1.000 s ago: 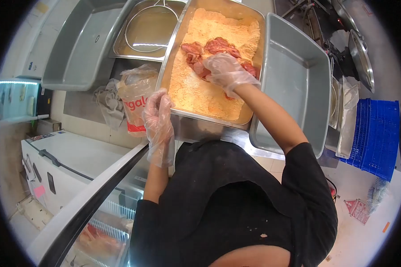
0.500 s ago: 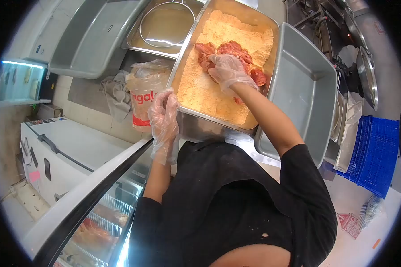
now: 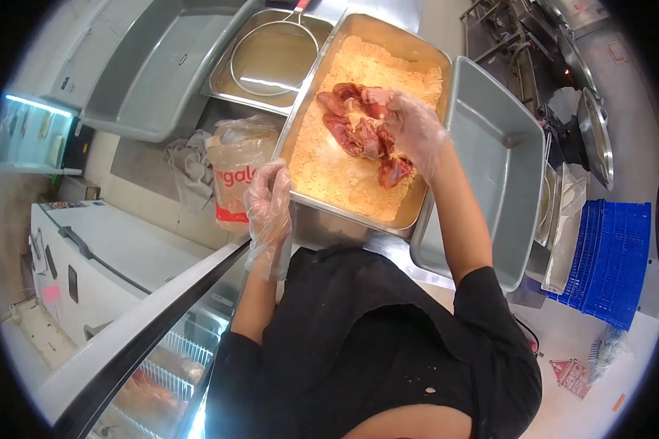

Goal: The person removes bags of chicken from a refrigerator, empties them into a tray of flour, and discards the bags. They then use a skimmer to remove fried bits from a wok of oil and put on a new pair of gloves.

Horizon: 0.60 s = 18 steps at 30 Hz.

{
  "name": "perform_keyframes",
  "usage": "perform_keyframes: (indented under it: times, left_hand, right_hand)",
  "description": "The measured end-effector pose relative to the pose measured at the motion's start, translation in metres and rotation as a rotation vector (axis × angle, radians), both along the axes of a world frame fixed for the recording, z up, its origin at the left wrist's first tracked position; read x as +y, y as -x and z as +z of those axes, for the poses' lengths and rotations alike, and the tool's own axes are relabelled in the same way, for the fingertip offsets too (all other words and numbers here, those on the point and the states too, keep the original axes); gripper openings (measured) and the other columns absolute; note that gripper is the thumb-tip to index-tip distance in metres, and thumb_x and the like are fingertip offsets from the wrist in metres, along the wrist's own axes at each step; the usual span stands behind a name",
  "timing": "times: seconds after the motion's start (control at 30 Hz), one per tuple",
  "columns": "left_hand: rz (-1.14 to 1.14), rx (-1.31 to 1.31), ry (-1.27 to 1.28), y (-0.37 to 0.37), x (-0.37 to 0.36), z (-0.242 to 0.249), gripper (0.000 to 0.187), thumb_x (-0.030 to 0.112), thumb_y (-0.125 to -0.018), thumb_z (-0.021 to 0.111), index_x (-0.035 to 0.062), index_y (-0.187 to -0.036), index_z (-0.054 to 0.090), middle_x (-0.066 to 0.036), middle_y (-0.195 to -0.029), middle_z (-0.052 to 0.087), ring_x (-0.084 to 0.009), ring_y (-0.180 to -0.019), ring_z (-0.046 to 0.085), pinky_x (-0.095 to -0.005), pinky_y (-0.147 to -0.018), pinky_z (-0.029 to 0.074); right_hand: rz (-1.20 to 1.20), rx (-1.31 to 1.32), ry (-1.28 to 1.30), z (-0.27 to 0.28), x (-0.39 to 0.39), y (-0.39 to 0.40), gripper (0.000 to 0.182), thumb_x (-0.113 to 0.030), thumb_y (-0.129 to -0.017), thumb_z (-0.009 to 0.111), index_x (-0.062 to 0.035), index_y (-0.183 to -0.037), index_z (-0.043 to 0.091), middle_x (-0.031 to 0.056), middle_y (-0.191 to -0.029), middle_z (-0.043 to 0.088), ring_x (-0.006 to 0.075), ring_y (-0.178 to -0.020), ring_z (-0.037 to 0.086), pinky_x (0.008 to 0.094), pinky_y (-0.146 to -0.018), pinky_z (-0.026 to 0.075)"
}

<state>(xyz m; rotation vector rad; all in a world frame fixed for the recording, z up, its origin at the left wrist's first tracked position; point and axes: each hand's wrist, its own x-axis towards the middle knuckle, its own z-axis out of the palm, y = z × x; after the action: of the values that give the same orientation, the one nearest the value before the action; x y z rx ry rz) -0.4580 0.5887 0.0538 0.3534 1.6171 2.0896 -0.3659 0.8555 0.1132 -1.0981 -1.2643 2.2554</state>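
Both hands wear clear plastic gloves. My left hand [image 3: 269, 201] is closed on the near left rim of a deep metal tray [image 3: 311, 199]. Orange-yellow flour [image 3: 331, 172] covers the bottom of this tray. Several pieces of red raw meat [image 3: 353, 135] lie spread over the flour near its middle. At the right side of the meat is my right hand [image 3: 416, 132], its fingers bent and pinched against a pale piece of meat [image 3: 377, 101]. Its fingertips are partly blurred.
Grey tubs stand right [image 3: 490, 154] and upper left [image 3: 161, 69]. A strainer [image 3: 274, 58] rests over a liquid-filled pan [image 3: 223, 80]. A printed plastic bag [image 3: 234, 172] and cloth [image 3: 192, 168] lie left. Blue crates [image 3: 608, 256] are at right, a white freezer [image 3: 124, 241] at lower left.
My right hand has moved right and slightly down from on top of the meat, uncovering it. The meat pieces lie more spread out. My left hand remains at the tray's rim.
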Motion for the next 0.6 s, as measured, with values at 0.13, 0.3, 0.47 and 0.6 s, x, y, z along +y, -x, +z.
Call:
perform_keyframes:
  times: [0.13, 0.3, 0.47, 0.6]
  left_hand:
    - [-0.036, -0.027, 0.108, -0.001, 0.005, 0.015, 0.020, 0.009, -0.092, 0.058, -0.0023, -0.108, 0.059, 0.000, -0.090, 0.058, -0.0057, -0.079, 0.049, -0.0208, -0.072, 0.042]
    - [-0.054, 0.005, 0.186, -0.004, 0.008, 0.011, 0.022, 0.011, -0.092, 0.058, -0.0009, -0.110, 0.059, 0.000, -0.089, 0.057, -0.0065, -0.078, 0.049, -0.0217, -0.071, 0.043]
    - [-0.154, 0.093, 0.058, -0.003, 0.013, -0.003, 0.020, 0.011, -0.091, 0.058, 0.0014, -0.109, 0.061, -0.002, -0.086, 0.059, -0.0084, -0.079, 0.053, -0.0221, -0.073, 0.044]
    - [-0.004, -0.021, 0.180, -0.024, 0.020, 0.030, 0.021, 0.015, -0.092, 0.059, 0.0009, -0.108, 0.062, -0.002, -0.084, 0.060, -0.0086, -0.077, 0.054, -0.0208, -0.071, 0.044]
  right_hand:
    - [0.043, 0.308, 0.111, 0.022, 0.004, -0.031, 0.023, -0.002, -0.080, 0.054, -0.0033, -0.102, 0.060, 0.0042, -0.096, 0.064, 0.0120, -0.090, 0.060, 0.0278, -0.084, 0.049]
    - [0.072, 0.404, -0.137, 0.106, -0.029, -0.069, 0.018, 0.003, -0.074, 0.054, 0.0015, -0.091, 0.062, 0.0104, -0.098, 0.061, 0.0191, -0.089, 0.059, 0.0297, -0.083, 0.047]
    - [0.331, 0.638, -0.124, 0.157, -0.062, -0.083, 0.015, 0.002, -0.076, 0.053, 0.0012, -0.087, 0.064, 0.0123, -0.096, 0.062, 0.0181, -0.087, 0.062, 0.0302, -0.079, 0.049]
    - [0.440, 0.848, 0.013, 0.158, -0.082, -0.096, 0.014, 0.000, -0.077, 0.053, 0.0009, -0.086, 0.065, 0.0122, -0.092, 0.063, 0.0167, -0.085, 0.062, 0.0293, -0.077, 0.050]
